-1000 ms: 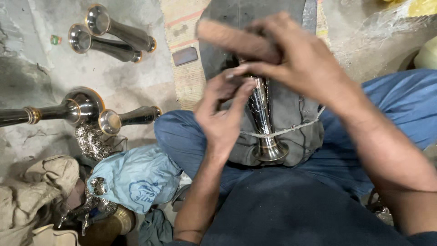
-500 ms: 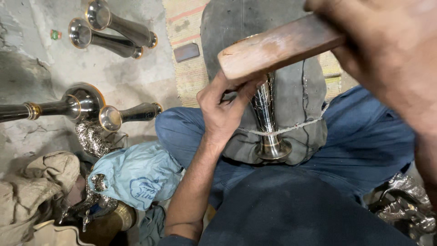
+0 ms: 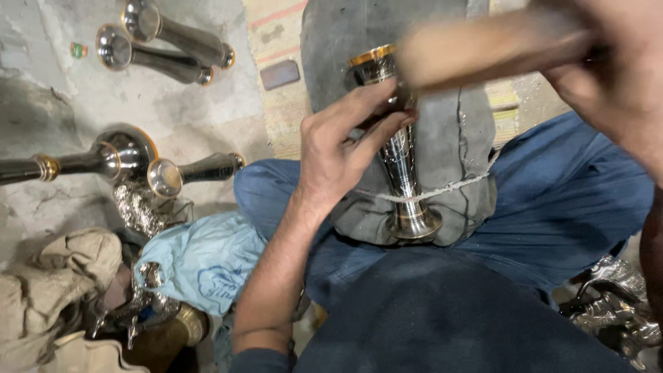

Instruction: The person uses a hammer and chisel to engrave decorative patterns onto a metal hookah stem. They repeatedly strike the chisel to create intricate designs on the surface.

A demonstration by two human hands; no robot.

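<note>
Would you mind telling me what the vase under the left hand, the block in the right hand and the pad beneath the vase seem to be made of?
The vase looks like polished metal: mirror-bright silvery body, gold-coloured rim band. The block in the right hand appears wooden, matt pale brown, though motion-blurred. The pad seems grey cloth or felt, dull and creased, tied with white string. The left hand steadies the vase.

Dim even light, glints on metal, motion-blurred mallet (image 3: 483, 52) top right

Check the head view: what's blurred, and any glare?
Head view: the wooden block in the right hand is motion-smeared; the left hand and the metal vase it steadies stay sharp. Bright glints sit on the vases on the floor, and the bottom left corner is dim.
</note>
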